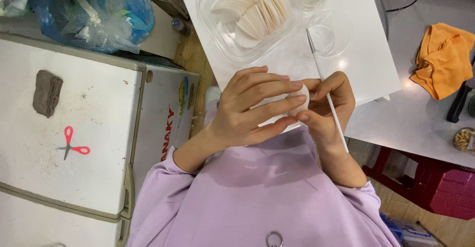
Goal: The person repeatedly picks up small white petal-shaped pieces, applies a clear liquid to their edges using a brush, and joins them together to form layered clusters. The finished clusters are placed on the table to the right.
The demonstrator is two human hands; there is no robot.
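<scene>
Head view: white disc (300,100) pinched between both hands — left hand (247,108), right hand (326,106).

Left hand (250,108): you are curling it in from the left, fingers (277,86) extended and stacked, pointing right, tips pressing together with the other hand.
Right hand (326,103): you are cupping it opposite, fingers bent inward, thumb tucked against the left fingertips.
Contact: both hands are meeting at chest height, touching.
Forearms: you are angling them up from lilac sleeves pushed back, left wrist bare, elbows spreading outward.
</scene>
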